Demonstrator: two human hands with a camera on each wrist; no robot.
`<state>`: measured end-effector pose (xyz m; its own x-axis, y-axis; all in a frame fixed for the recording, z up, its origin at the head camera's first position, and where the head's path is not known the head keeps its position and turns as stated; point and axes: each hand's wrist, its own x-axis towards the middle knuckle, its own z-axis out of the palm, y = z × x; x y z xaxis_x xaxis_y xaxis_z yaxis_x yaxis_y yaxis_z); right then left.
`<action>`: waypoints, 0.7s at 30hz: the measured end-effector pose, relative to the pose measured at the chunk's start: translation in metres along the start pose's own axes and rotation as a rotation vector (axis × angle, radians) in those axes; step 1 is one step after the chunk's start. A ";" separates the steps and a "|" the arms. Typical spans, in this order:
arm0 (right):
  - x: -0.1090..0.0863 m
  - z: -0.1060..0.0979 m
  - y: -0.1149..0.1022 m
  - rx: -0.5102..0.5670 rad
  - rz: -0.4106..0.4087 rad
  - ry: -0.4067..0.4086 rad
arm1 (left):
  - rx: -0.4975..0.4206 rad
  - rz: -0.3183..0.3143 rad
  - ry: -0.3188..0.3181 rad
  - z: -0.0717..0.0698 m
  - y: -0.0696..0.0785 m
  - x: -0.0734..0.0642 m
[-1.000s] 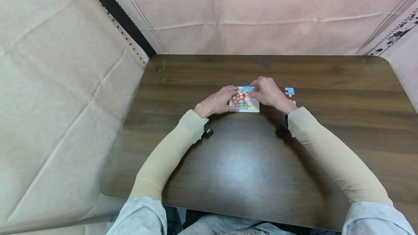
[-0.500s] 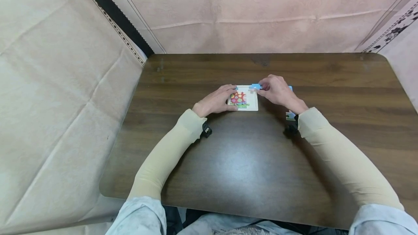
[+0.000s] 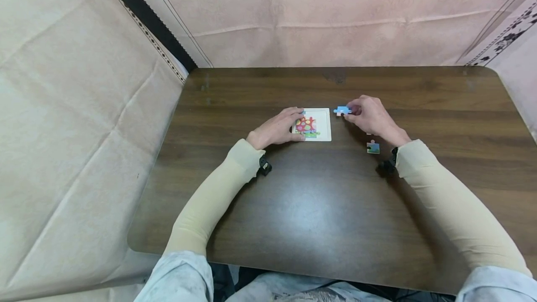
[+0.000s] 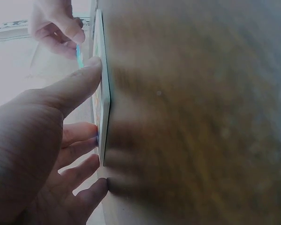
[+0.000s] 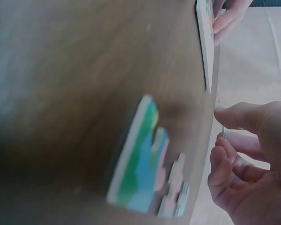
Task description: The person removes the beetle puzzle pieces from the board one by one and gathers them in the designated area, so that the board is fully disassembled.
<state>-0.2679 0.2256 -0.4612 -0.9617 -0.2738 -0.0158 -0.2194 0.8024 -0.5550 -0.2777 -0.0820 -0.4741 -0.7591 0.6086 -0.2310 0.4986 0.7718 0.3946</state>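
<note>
A white-framed jigsaw tray (image 3: 324,129) lies on the table with a red spotted picture part and a green strip in its left half. My left hand (image 3: 278,128) holds the tray's left side, thumb at the near edge and fingers toward the far one. In the left wrist view the thumb (image 4: 79,82) rests on the rim. To the right of the tray, my right hand (image 3: 371,114) pinches a blue puzzle piece (image 3: 342,110) between thumb and fingers. The right wrist view shows this piece nearly edge-on.
A blue-green puzzle piece (image 3: 373,147) lies on the wooden table (image 3: 319,209) near the right wrist. Another piece (image 5: 174,185) lies just beyond it, mostly hidden by my right hand in the head view. Fabric (image 3: 335,17) hangs behind the table.
My right hand has lifted the blue piece from the tray's top and carried it right, past the tray's edge. The tray's upper part is now bare white. The left hand stays put.
</note>
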 end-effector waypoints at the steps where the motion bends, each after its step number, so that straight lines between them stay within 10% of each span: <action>1: 0.000 0.000 0.002 -0.004 0.001 0.001 | -0.001 -0.001 0.000 0.000 0.000 0.000; 21: 0.000 -0.005 0.028 -0.027 0.015 -0.017 | -0.013 -0.009 -0.001 0.000 0.001 0.001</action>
<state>-0.2743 0.2504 -0.4724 -0.9620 -0.2704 -0.0384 -0.2094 0.8204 -0.5320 -0.2776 -0.0803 -0.4740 -0.7631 0.6019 -0.2352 0.4863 0.7745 0.4045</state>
